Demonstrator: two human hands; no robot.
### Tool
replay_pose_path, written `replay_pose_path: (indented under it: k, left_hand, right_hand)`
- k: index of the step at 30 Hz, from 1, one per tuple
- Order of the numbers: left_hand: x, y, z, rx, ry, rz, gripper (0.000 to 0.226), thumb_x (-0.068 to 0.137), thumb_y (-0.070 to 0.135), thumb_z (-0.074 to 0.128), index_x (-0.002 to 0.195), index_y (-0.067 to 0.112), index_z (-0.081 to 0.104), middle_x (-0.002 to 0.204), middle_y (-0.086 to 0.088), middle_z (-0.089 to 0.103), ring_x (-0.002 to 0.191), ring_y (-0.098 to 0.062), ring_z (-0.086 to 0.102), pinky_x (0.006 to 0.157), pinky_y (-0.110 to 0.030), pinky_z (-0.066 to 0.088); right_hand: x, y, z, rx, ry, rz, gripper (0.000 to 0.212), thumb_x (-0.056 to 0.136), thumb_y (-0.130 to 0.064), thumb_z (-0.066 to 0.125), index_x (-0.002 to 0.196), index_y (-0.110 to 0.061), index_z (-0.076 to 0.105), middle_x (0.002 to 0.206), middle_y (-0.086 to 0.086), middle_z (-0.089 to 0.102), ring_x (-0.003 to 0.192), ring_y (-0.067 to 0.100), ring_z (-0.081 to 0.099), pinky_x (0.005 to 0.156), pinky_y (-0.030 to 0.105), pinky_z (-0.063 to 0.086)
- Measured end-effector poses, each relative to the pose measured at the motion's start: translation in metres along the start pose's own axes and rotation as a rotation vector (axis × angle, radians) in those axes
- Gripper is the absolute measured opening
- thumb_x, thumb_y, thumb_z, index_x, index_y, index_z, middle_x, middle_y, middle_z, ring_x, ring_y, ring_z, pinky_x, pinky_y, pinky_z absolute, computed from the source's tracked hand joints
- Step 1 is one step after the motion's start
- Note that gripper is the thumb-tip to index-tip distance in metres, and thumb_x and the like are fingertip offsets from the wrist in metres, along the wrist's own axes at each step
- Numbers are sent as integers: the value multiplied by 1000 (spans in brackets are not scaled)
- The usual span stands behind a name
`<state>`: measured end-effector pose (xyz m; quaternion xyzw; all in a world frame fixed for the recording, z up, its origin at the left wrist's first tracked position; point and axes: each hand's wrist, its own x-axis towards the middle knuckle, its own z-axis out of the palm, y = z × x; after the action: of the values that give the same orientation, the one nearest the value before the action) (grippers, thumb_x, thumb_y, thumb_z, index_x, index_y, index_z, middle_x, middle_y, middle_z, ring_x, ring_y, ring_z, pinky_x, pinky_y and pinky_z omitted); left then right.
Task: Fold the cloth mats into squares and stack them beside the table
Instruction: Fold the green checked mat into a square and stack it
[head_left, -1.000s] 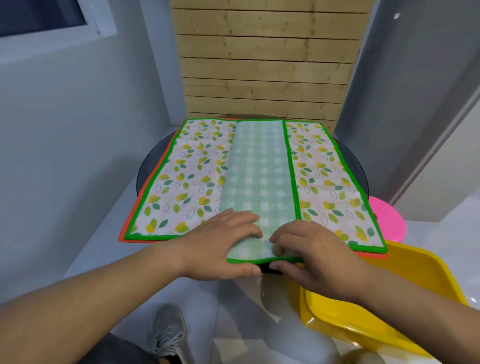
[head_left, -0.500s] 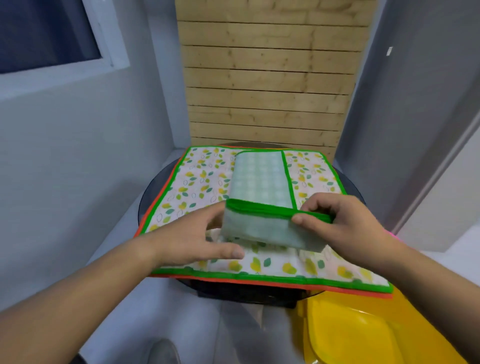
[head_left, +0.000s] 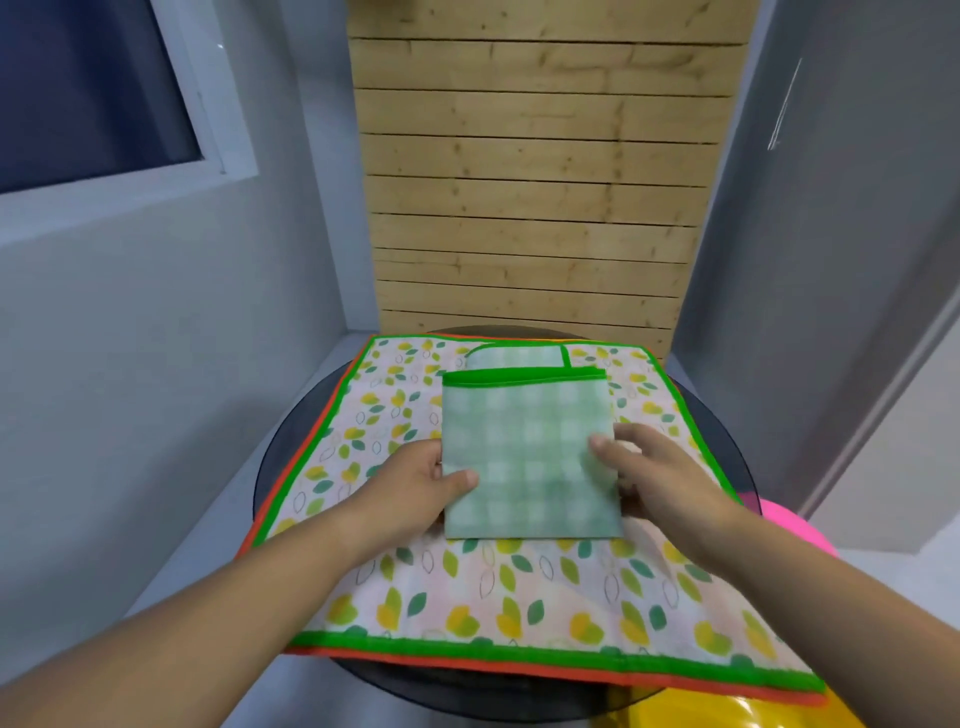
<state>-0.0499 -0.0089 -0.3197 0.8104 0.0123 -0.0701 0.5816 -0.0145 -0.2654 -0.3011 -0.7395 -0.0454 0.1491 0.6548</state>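
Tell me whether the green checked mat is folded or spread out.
Folded. The checked mat is a compact doubled rectangle, its green edge turned over at the far end, held by both hands on the spread leaf-print mat.

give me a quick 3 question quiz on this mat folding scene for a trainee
1. True or false: both hands touch the folded mat.
2. What lies right under the folded mat? A) bare table B) a flat leaf-print mat C) a yellow tray
3. What colour trims the folded mat's far edge?

Key
1. True: the left hand grips its left edge and the right hand its right edge.
2. B: the leaf mat lies spread on the round table.
3. Green.
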Motion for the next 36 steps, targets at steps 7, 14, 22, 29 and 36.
replay_pose_path:
  k: [7,14,22,29,36]
  left_hand:
    - [24,-5,6,183,117,-140,22,93,24,71,114,22,64,103,1,74,87,-17,73,72,-35,60]
    - [27,-3,19,459,233,-80,30,91,37,71,110,28,50,100,6,59,80,-11,54,67,-28,43]
    - [13,0,29,678,49,-101,75,86,65,63,149,30,42,144,1,39,126,-14,48,100,-26,41]
    - [14,-4,15,449,49,-118,96,65,64,79,147,22,50,143,11,55,124,-7,57,109,-31,46]
    - [20,-8,9,525,32,-157,88,75,41,87,150,19,45,147,5,50,128,-12,53,110,-30,43]
  right_hand:
    - [4,29,2,-535,124,-111,63,92,-18,63,142,-36,28,74,0,56,63,11,57,59,25,45]
    - [21,31,4,-752,136,-82,17,93,-19,61,104,-29,69,90,-13,59,77,2,53,65,13,39]
    - [27,32,10,-709,184,-41,21,94,-13,60,109,-22,72,119,-5,63,105,10,56,87,18,41]
    - [28,34,11,-688,212,-35,22,95,-12,57,111,-20,71,118,-2,64,83,2,57,60,8,39]
    - [30,32,14,-655,236,4,21,95,-12,57,108,-21,71,121,1,62,99,16,61,80,28,53]
